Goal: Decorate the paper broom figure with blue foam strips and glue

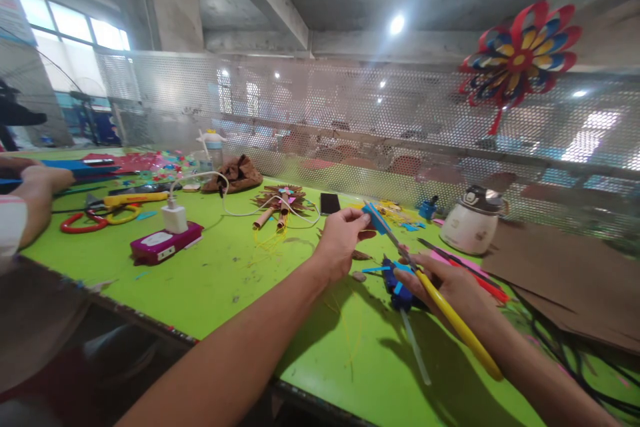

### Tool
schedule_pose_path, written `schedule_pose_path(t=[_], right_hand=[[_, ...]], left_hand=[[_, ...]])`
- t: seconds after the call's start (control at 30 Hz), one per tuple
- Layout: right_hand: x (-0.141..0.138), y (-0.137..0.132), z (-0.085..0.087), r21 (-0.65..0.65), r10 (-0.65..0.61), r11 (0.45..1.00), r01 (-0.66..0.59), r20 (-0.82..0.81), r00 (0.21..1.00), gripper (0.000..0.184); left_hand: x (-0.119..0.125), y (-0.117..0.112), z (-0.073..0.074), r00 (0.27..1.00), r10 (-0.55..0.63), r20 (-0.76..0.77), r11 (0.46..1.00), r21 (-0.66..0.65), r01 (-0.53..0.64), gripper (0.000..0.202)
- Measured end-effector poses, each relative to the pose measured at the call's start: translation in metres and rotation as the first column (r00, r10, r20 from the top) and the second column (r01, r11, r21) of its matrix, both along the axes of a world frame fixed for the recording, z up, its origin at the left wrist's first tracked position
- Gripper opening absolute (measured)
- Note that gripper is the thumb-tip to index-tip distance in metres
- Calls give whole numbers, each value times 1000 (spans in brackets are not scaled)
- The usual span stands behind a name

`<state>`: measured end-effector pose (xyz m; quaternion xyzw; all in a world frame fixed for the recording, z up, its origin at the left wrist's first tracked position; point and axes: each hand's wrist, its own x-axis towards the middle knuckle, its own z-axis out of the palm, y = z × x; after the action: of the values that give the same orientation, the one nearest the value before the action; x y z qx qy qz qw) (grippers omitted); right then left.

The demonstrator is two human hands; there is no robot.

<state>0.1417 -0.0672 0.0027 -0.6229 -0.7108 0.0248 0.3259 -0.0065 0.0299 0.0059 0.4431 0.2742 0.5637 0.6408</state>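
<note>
Evidently, cutting is under way and, in this judgement, unfinished. The left hand [345, 243] pinches a small piece of blue paper [374, 217] between thumb and fingers, held above the tabletop [230, 300]. The right hand [451, 282] grips the yellow-handled scissors [440, 300], whose blades lie along the paper; whether they bite into it cannot be told. Some cutting is judged complete: narrow blue strips [375, 270] show beside the glue gun [399, 300], close to the right hand's fingers, and blue scraps [413, 227] lie farther back. The glue gun appears unheld, a glue stick [416, 350] projecting from it; fixing of the paper is judged not begun. Near the back, a leaf figure [300, 200] rests on the tabletop, well assembled by appearance, with two brown tubes [263, 217] and pink pieces [287, 200]. Yellow strands [273, 243] trail beside the tubes; their attachment cannot be confirmed.
</note>
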Motion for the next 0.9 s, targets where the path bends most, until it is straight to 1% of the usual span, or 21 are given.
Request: schedule_pose_path(t=[0.17, 0.43, 0.53, 0.67, 0.77, 0.9], right_hand=[[1, -1, 2, -36, 49, 998, -50, -19, 999, 37], [2, 1, -2, -74, 16, 997, -19, -40, 999, 33], [4, 5, -5, -85, -17, 996, 14, -34, 999, 36], [12, 12, -10, -96, -11, 995, 9, -29, 1000, 42], [16, 15, -11, -85, -8, 996, 6, -22, 1000, 43], [13, 12, -7, -94, 55, 994, -55, -1, 998, 40]], left_hand=[[0, 0, 0, 1000, 0, -4, 1000, -19, 0, 10], [0, -2, 2, 1000, -10, 10, 999, -33, 10, 12], [1, -1, 1, 1000, 4, 12, 999, -54, -4, 14], [2, 0, -1, 1000, 19, -14, 995, -96, -20, 14], [2, 1, -1, 999, 35, -20, 997, -75, -36, 12], [2, 2, -1, 997, 73, 10, 997, -28, -73, 9]])
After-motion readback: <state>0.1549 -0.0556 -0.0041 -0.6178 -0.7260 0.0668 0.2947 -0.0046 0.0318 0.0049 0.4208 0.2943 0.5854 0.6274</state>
